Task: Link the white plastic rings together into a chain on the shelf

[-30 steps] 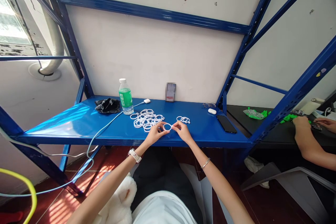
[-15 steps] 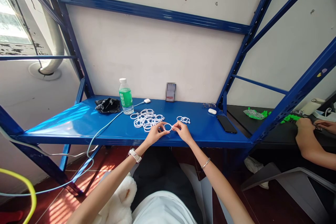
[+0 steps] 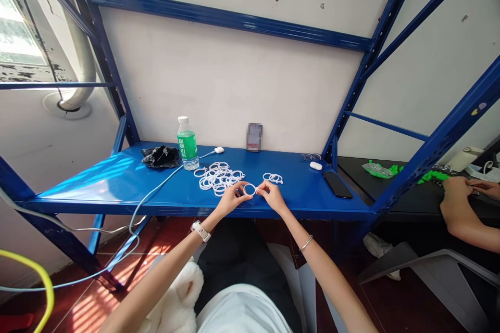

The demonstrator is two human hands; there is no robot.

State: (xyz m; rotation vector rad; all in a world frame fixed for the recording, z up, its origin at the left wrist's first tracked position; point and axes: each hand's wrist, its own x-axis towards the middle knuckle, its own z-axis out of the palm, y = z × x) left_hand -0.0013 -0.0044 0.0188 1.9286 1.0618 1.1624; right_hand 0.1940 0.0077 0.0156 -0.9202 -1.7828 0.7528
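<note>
A white plastic ring (image 3: pixel 250 185) is held up near the front edge of the blue table (image 3: pixel 156 199). My left hand (image 3: pixel 232 197) grips its left side between thumb and fingers. On the opposite side, the thumb and fingertips of my right hand (image 3: pixel 271 194) pinch the ring's edge. Just beyond my left hand lies a loose pile of white rings (image 3: pixel 213 179), several of them overlapping. A smaller group of white rings (image 3: pixel 272 178) rests behind my right hand. Fine detail where my fingertips meet the ring is too small to make out.
A water bottle (image 3: pixel 188 145) and a black plastic bag (image 3: pixel 160 157) stand back left, with a pale cable (image 3: pixel 152 191) crossing the table. A propped phone (image 3: pixel 254 138), glasses (image 3: pixel 311 156), a white case (image 3: pixel 315 166) and a black phone (image 3: pixel 337 185) sit beyond. Another person's arm (image 3: pixel 461 213) is at right.
</note>
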